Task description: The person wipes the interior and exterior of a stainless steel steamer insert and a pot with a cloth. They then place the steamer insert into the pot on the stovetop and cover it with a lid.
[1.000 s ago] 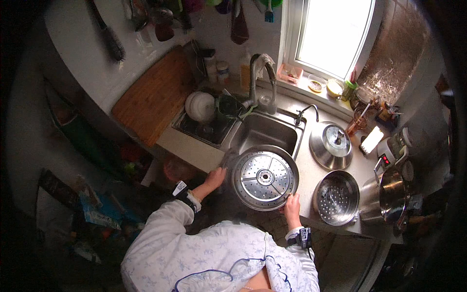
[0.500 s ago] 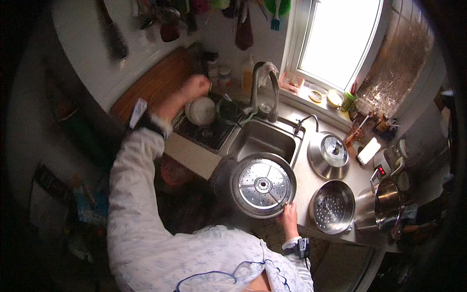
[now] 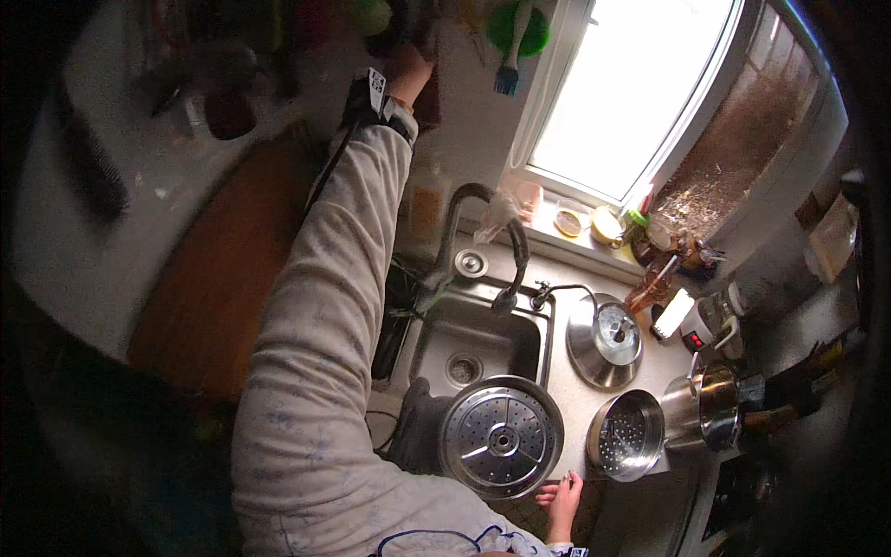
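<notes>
My left arm stretches up across the sink side to the wall. My left hand (image 3: 409,76) is up among the hanging kitchen tools, next to a dark red hanging tool (image 3: 430,104); its fingers are hidden in shadow. A round metal pan (image 3: 555,422) with a perforated steamer plate (image 3: 501,442) in it sits at the front edge of the sink. My right hand (image 3: 561,501) is beside the pan's near right rim, fingers loosely bent and apart, with no firm grip on the rim visible.
Behind the pan is the steel sink (image 3: 429,320) with a curved faucet (image 3: 455,209). To its right are a domed lid (image 3: 583,348), a perforated steamer basket (image 3: 631,422) and a tall pot (image 3: 682,408). A wooden board (image 3: 209,278) leans at left; jars and bowls line the windowsill.
My left hand has risen from above the dish rack to the hanging tools on the wall. My right hand has come off the pan's rim. The view has shifted.
</notes>
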Available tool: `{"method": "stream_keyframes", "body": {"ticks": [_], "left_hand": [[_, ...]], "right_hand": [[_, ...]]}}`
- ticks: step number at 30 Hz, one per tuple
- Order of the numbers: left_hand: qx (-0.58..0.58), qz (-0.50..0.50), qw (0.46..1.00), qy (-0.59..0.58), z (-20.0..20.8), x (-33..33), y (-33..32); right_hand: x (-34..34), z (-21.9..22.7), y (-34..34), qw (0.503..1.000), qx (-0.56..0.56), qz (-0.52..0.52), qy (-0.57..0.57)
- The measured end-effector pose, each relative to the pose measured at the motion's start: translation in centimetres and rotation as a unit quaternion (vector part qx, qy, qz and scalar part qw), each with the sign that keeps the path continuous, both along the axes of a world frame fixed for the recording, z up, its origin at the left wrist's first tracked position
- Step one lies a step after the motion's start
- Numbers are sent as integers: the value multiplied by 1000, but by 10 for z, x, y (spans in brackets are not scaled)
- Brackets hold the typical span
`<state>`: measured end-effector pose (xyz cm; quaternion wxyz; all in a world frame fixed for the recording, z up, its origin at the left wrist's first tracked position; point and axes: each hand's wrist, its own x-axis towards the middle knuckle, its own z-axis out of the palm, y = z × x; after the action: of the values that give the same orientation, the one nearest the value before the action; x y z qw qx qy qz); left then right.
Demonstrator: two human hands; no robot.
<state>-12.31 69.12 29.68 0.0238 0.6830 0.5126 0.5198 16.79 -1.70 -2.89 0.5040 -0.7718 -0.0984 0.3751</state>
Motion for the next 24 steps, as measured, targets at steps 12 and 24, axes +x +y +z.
{"method": "stream_keyframes", "body": {"ticks": [12, 24], "left_hand": [[76, 50, 992, 89, -21, -25, 21], [313, -143, 936, -77, 11, 17, -21]], "right_hand": [[8, 0, -11, 999, -6, 17, -37], [9, -17, -25, 999, -21, 42, -9]]}}
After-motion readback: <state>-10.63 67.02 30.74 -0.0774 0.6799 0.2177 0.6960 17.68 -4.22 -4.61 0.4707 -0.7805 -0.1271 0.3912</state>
